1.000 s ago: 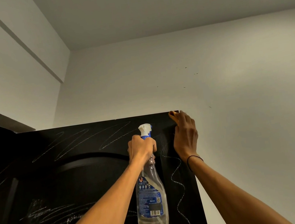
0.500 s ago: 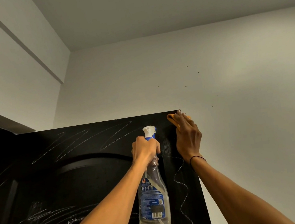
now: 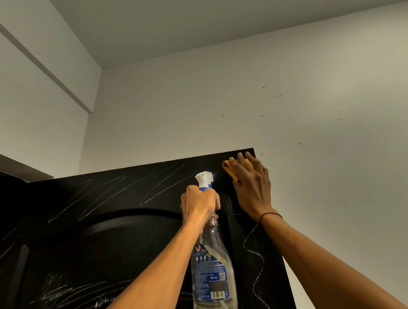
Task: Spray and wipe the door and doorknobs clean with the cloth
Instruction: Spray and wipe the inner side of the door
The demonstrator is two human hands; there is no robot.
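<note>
Head view showed the left hand (image 3: 199, 202) wrapped around the neck of a clear spray bottle (image 3: 212, 273) at frame center, fingers curled tight below its white and blue nozzle. Right of it, the right hand (image 3: 252, 187) pressed an orange cloth (image 3: 228, 167) flat against the black door (image 3: 131, 243), fingers straight, near the door's upper right corner. White chalk scribbles (image 3: 114, 193) crossed the door across the lower left of the frame.
</note>
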